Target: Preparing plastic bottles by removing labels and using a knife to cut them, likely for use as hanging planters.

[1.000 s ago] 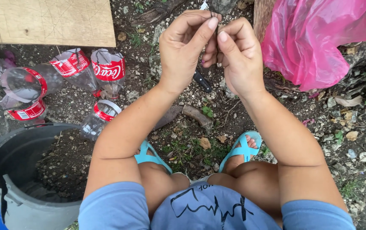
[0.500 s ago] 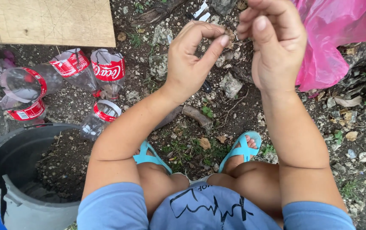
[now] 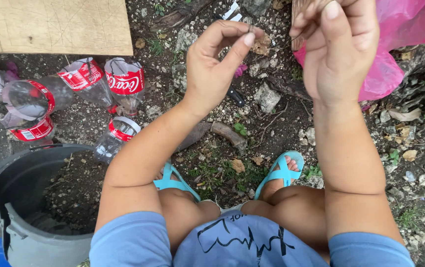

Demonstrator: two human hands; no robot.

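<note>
Brown and tiny, a dry bit (image 3: 260,43) sits pinched between the thumb and first finger of the left hand (image 3: 217,69), up in front of the person and above the stony ground (image 3: 252,133). The right hand (image 3: 338,54) is raised near the pink bag (image 3: 405,34), with its fingers (image 3: 332,20) curled in tight; they may be pinching a thin strand, but it is too small to tell. To do this well, I think the left fingers should keep a soft, steady pinch so the bit does not crumble or drop among the stones, and the right hand should pull slowly and straight, not jerk. Holding both hands over the grey bucket (image 3: 4,198) of soil would help catch anything that falls. Cut bottles (image 3: 123,81) lie beside the bucket, below a board (image 3: 54,24). A small knife (image 3: 235,96) lies on the ground under the left hand. One second ago both hands were pressed together, pinching one thing. Then the right hand drew away. Now it is higher and further right, well apart from the left.
</note>
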